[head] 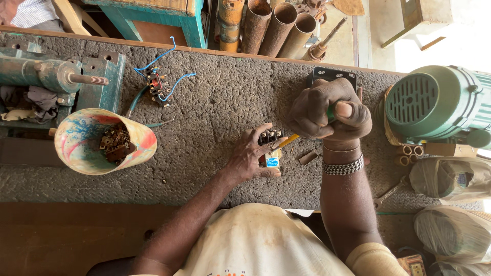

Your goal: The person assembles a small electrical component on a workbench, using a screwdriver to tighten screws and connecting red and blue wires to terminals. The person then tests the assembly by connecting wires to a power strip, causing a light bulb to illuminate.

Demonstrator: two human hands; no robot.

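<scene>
Head cam – 2 hands: left hand (249,156) pins 1 switch block (269,148), right hand (327,110) grips 1 screwdriver (289,140).

We note a repair workshop: rough bench mat (215,102), green vise (56,76), rusted pipes (276,25), green electric motor (440,102), tub of metal scrap parts (97,140), loose wired switch (159,84).

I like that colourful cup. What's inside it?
Inside the colourful cup lies a small heap of dark brown metal pieces. The cup's own wall hides its deepest part, so anything there can't be seen.
</scene>
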